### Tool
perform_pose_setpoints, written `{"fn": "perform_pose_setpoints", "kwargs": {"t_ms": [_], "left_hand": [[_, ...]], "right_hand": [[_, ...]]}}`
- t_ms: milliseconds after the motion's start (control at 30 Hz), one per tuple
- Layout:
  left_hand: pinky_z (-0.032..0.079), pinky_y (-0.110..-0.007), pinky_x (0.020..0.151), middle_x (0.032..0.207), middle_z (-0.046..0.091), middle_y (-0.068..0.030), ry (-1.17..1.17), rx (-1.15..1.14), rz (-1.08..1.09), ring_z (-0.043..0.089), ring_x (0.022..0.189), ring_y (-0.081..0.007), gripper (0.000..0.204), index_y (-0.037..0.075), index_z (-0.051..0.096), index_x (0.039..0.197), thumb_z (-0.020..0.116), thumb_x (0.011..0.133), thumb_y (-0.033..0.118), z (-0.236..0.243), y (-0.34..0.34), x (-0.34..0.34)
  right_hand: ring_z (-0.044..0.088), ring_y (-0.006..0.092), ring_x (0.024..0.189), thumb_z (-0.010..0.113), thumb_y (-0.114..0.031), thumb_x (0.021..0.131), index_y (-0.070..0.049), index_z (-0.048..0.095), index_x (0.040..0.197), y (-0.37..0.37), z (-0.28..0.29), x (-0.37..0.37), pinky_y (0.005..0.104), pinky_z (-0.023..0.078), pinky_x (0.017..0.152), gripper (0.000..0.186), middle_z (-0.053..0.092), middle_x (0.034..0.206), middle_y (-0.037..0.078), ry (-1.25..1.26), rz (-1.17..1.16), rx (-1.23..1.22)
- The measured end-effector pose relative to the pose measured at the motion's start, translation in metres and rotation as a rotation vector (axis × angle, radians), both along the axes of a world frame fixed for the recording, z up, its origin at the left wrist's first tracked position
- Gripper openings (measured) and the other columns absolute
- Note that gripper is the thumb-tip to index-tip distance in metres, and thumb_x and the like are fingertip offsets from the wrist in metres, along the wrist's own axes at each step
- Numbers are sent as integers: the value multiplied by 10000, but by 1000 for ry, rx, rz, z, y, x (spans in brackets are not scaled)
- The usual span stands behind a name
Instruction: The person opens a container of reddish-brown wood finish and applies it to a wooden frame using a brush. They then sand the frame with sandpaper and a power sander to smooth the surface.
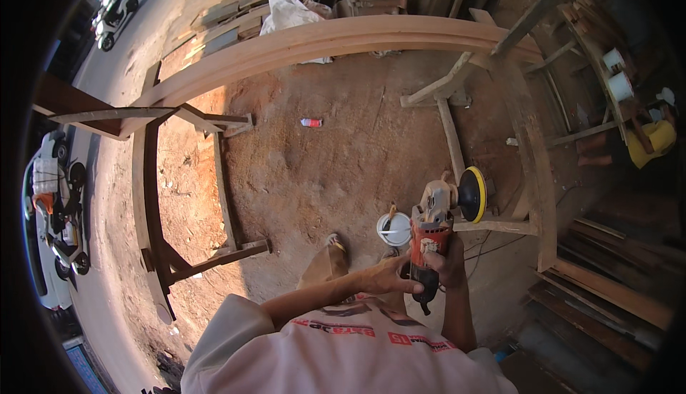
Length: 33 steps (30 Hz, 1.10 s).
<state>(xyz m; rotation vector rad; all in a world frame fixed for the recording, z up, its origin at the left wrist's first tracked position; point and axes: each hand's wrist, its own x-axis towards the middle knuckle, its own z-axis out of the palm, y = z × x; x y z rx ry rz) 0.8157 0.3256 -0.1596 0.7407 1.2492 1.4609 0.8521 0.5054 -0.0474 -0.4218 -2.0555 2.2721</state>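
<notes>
In front of my body I hold an angle grinder (pixel 431 231) with a red body, a grey gear head and a black rear end. A round black pad with a yellow rim (pixel 471 194) is fitted on its head and faces right, touching nothing. My right hand (pixel 447 262) is wrapped round the red body from the right side. My left hand (pixel 394 274) grips the black rear end from the left, thumb on top. Farther off, a long planed wooden beam (pixel 336 35) lies across a left trestle (pixel 145 186) and a right trestle (pixel 532 154).
A white bucket (pixel 389 239) stands by my feet, left of the grinder. A small red-and-white container (pixel 311 122) lies on the dirt floor. Stacked boards (pixel 593 315) lie at lower right. Someone in yellow (pixel 654 144) is at far right. Scooters (pixel 114 13) stand along the road.
</notes>
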Motion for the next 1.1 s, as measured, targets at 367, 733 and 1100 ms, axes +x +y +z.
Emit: {"fn": "perform_pose_setpoints", "kwargs": {"t_ms": [367, 733, 1100], "left_hand": [[482, -367, 1027, 1141, 713, -120, -38, -134, 236, 667, 1132, -215, 662, 23, 571, 1311, 831, 799, 352, 115, -28, -100], [484, -445, 1089, 1383, 614, -242, 258, -276, 251, 590, 1303, -334, 818, -49, 497, 1446, 714, 930, 548, 62, -34, -291], [229, -530, 1235, 1596, 331, -305, 1043, -1206, 1370, 268, 1510, -434, 855, -67, 368, 1514, 599, 971, 551, 5, -216, -594]], "right_hand": [[647, 182, 1047, 790, -265, 856, 34, 572, 1276, -53, 52, -124, 349, 523, 911, 559, 667, 1153, 115, 45, 84, 246], [625, 137, 924, 751, -206, 877, 23, 600, 1223, 12, 18, -229, 320, 519, 844, 442, 661, 1077, 63, -48, -17, 235], [657, 191, 944, 782, -215, 823, 30, 609, 1217, 79, -22, -237, 358, 527, 878, 495, 682, 1077, 107, -228, -23, 411]]}}
